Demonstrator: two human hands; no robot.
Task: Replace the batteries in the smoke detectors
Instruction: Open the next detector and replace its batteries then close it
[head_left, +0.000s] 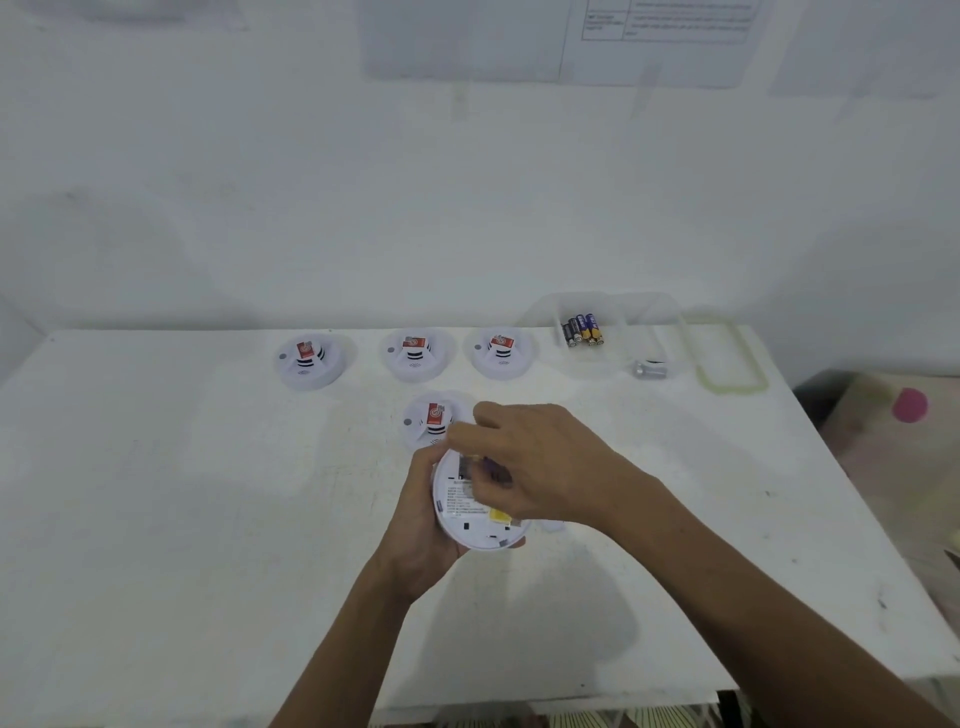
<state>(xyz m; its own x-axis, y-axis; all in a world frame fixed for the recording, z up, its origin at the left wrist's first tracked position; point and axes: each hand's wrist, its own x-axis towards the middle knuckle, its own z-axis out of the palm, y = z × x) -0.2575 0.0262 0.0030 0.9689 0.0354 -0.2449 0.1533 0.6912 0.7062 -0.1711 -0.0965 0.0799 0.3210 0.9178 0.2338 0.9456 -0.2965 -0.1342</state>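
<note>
The white worktop (156, 493) meets the wall at 12 o'clock. Its right edge slants from 2 down to 5 o'clock and its near edge lies at 6. The widest bare stretch is from 7 to 10 o'clock, and a narrower one lies at 3 to 4 o'clock.

Both forearms come in from 5 to 6 o'clock and meet at the middle. The left grip (421, 540) is palm-up with its fingers curled round the rim of a held detector (467, 519), which is turned label side up and tilted. The right grip (540, 467) arches over it from 3 o'clock, knuckles up, with its fingers bent down onto a dark purple battery (493, 467) at the far end of the detector's back. Blur hides whether they pinch or only press it.

A fourth detector (431, 421) sits on the worktop just beyond the hands at 12 o'clock, partly hidden by them. Further back stand three more in a row: the left detector (309, 361) at 11, the middle detector (415, 356) and the right detector (501, 353) near 12.

At 1 o'clock a clear container (597, 364) holds spare batteries (584, 330). A grey cylinder (649, 370) lies beside it, and a clear lid (727, 358) lies near the right edge.
</note>
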